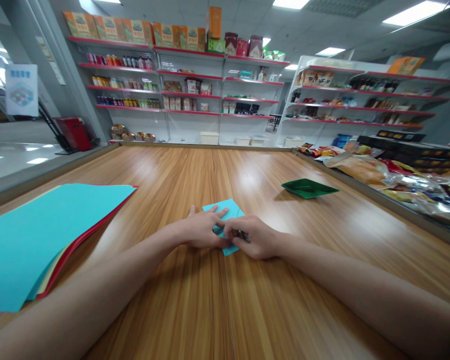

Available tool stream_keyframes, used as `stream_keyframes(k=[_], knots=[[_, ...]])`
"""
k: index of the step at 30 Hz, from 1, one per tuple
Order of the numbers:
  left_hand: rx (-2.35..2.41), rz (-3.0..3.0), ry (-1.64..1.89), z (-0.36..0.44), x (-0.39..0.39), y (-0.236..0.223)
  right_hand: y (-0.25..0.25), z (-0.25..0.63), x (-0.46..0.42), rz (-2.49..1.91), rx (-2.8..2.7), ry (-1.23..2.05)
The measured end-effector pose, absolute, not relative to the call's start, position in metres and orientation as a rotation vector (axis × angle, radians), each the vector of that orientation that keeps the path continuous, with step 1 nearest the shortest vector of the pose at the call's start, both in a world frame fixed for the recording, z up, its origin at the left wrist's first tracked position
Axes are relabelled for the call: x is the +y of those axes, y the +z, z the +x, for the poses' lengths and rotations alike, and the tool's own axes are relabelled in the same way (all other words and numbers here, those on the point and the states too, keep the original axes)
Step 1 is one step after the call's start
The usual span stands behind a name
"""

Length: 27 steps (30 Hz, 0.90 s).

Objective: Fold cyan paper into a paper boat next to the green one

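A small folded piece of light-blue paper [232, 207] lies on the wooden table in front of me, several creases showing on it. My left hand [202, 227] rests on its left side with the fingers spread, pressing it to the table. From the right, my right hand [254, 237] bends its fingers closed at the paper's lower right edge, thumb and forefinger meeting there. Both hands cover part of the paper, so its whole outline is hidden. Farther right sits a folded dark-green paper piece [309, 188] with raised edges, apart from both hands.
A stack of large coloured sheets [56, 220], light blue on top with red and cream below, lies at the left. Snack packets [416, 185] are piled beyond the right edge of the wooden table [165, 305]. Stocked shelves [189, 75] stand behind.
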State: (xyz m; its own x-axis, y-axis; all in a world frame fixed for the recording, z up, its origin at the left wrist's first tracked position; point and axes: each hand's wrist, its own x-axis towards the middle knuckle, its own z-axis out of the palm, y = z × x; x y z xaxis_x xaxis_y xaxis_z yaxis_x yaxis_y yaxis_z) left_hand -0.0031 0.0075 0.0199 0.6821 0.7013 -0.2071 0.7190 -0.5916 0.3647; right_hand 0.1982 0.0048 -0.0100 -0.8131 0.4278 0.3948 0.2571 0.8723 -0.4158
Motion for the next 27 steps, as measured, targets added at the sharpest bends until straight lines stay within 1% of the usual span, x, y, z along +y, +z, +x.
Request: stream_keyframes(k=[4, 10, 15, 21, 27], knots=[[1.125, 2.474, -0.058, -0.0022, 0.0069, 0.0201, -0.0109, 0.1991, 0.0057, -0.507, -2.472, 0.551], [1.126, 2.492, -0.031, -0.0039, 0.0056, 0.0198, -0.0065, 0.1977, 0.0053, -0.493, -2.590, 0.456], [1.146, 2.496, -0.044, -0.0016, 0.0038, 0.0221, -0.0072, 0.2012, 0.0070, -0.553, -2.491, 0.521], [1.144, 2.492, -0.036, -0.0007, 0.0038, 0.0204, -0.0063, 0.2032, 0.0084, -0.566, -2.564, 0.420], [1.126, 2.527, -0.024, -0.0005, 0.0058, 0.0191, -0.0111, 0.2057, 0.0114, -0.597, -2.452, 0.526]])
